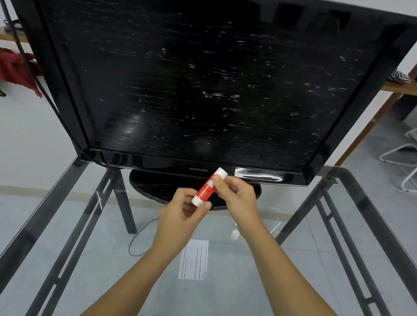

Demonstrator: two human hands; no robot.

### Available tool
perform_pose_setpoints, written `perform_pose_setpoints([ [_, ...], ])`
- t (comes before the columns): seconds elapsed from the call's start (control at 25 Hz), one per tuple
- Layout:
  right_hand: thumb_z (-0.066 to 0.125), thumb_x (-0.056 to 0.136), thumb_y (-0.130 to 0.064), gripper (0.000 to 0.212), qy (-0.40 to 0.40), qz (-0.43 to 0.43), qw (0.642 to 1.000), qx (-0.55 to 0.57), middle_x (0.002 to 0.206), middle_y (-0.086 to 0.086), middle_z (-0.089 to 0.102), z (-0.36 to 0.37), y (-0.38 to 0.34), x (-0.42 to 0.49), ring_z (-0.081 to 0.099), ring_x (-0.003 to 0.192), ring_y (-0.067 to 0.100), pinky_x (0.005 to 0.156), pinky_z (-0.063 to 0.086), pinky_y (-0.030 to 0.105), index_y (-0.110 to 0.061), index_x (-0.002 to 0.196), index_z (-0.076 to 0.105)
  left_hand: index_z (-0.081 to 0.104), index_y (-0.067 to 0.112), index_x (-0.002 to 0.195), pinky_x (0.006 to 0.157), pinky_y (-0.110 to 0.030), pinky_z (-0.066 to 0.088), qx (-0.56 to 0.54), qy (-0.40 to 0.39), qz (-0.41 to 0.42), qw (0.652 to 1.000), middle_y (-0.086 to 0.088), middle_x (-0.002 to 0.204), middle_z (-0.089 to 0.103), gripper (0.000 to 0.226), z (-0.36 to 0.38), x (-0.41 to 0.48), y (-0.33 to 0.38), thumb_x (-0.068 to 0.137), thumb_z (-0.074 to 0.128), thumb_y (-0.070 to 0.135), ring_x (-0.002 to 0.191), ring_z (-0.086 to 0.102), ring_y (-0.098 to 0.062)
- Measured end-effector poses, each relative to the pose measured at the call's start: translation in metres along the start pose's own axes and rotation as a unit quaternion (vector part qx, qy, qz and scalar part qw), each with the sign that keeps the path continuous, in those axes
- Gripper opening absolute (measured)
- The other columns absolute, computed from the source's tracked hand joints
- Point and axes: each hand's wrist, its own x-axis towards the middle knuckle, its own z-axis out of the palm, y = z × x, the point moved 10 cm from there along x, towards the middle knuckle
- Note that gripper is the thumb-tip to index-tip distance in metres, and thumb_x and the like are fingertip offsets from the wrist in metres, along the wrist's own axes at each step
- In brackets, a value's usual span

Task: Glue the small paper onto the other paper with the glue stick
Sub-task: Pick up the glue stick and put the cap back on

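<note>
Glue stick (pixel 206 187) held up in both hands, above the glass table (pixel 197 312), just in front of the black monitor (pixel 206 79).
Stick: red barrel, white lettering, white at both ends, tilted with its top to the right. Left hand (pixel 182 214) has fingers curled round the lower white end; right hand (pixel 237 195) pinches the upper barrel. White paper (pixel 194 259) with dashed dark lines lies flat on the glass below, between the forearms.

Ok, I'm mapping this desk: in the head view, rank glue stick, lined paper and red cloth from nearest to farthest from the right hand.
1. glue stick: held in the right hand, at its upper end.
2. lined paper: flat on the glass table, nearer the person.
3. red cloth: far left, beyond the table.
</note>
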Motion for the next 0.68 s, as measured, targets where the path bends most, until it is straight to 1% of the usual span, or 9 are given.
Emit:
perform_pose_setpoints([
  [0.04,0.063,0.078,-0.048,0.031,-0.005,0.003,1.000,-0.004,0.088,-0.001,0.072,0.000,0.002,0.000,0.067,0.088,0.009,0.086,0.052,0.030,-0.020,0.090,0.071,0.049,0.039,0.092,0.063,-0.008,0.048,0.035,0.005,0.045,0.998,0.015,0.086,0.064,0.021,0.000,-0.002,0.005,0.078,0.062,0.047,0.080,0.062,0.005],
  [0.08,0.061,0.076,-0.053,0.036,-0.016,0.006,1.000,-0.013,0.088,-0.002,0.072,0.000,0.006,0.001,0.067,0.089,0.007,0.085,0.052,0.029,-0.021,0.090,0.070,0.049,0.037,0.093,0.063,-0.004,0.046,0.052,0.011,0.064,0.997,0.019,0.084,0.063,0.020,-0.001,-0.003,0.005,0.080,0.064,0.041,0.081,0.061,0.009],
  [0.2,0.048,0.078,-0.064,0.044,-0.037,0.024,0.997,-0.055,0.099,-0.011,0.069,-0.005,0.026,0.006,0.063,0.096,0.002,0.086,0.047,0.023,-0.029,0.100,0.064,0.051,0.029,0.094,0.062,0.000,0.043,0.072,0.035,0.089,0.993,0.025,0.082,0.059,0.019,-0.004,-0.005,0.005,0.082,0.065,0.034,0.082,0.058,0.015],
  [0.24,0.045,0.082,-0.062,0.044,-0.018,0.039,0.997,-0.067,0.105,-0.011,0.066,-0.014,0.039,0.009,0.061,0.102,0.003,0.088,0.045,0.022,-0.030,0.107,0.062,0.051,0.028,0.094,0.062,0.001,0.043,0.072,0.041,0.096,0.992,0.026,0.083,0.058,0.019,-0.005,-0.006,0.005,0.082,0.065,0.033,0.083,0.058,0.015],
  [0.32,0.045,0.092,-0.046,0.041,0.041,0.067,0.988,-0.137,0.119,-0.002,0.062,-0.041,0.069,0.013,0.055,0.115,0.014,0.094,0.041,0.025,-0.021,0.122,0.055,0.053,0.025,0.094,0.063,0.000,0.043,0.079,0.045,0.099,0.991,0.027,0.085,0.056,0.018,-0.006,-0.007,0.004,0.083,0.065,0.032,0.083,0.057,0.017],
  [0.4,0.047,0.095,-0.026,0.040,0.049,0.074,0.956,-0.278,0.133,0.009,0.054,-0.060,0.099,0.011,0.049,0.123,0.024,0.100,0.037,0.028,-0.011,0.132,0.047,0.055,0.020,0.094,0.063,0.001,0.042,0.086,0.044,0.087,0.992,0.027,0.087,0.056,0.019,-0.008,-0.008,0.000,0.084,0.064,0.032,0.083,0.057,0.019],
  [0.48,0.047,0.095,-0.016,0.044,0.003,0.078,0.913,-0.400,0.141,0.013,0.045,-0.064,0.131,0.005,0.043,0.128,0.028,0.105,0.031,0.031,-0.009,0.137,0.039,0.056,0.015,0.096,0.063,0.002,0.042,0.092,0.042,0.084,0.991,0.023,0.088,0.057,0.021,-0.009,-0.009,-0.004,0.084,0.065,0.030,0.082,0.055,0.021],
  [0.56,0.047,0.095,-0.016,0.050,-0.057,0.102,0.879,-0.463,0.150,0.011,0.031,-0.059,0.166,-0.004,0.039,0.132,0.029,0.107,0.029,0.034,-0.014,0.142,0.032,0.057,0.012,0.097,0.063,0.002,0.042,0.107,0.043,0.071,0.991,0.015,0.090,0.059,0.023,-0.011,-0.010,-0.012,0.084,0.065,0.029,0.079,0.055,0.022],
  [0.68,0.046,0.095,-0.017,0.057,-0.118,0.118,0.835,-0.524,0.157,0.007,0.011,-0.049,0.199,-0.011,0.044,0.127,0.030,0.102,0.039,0.038,-0.023,0.145,0.020,0.057,0.012,0.100,0.064,0.003,0.041,0.135,0.048,0.055,0.988,0.012,0.093,0.059,0.027,-0.017,-0.015,-0.022,0.083,0.065,0.031,0.073,0.055,0.019],
])
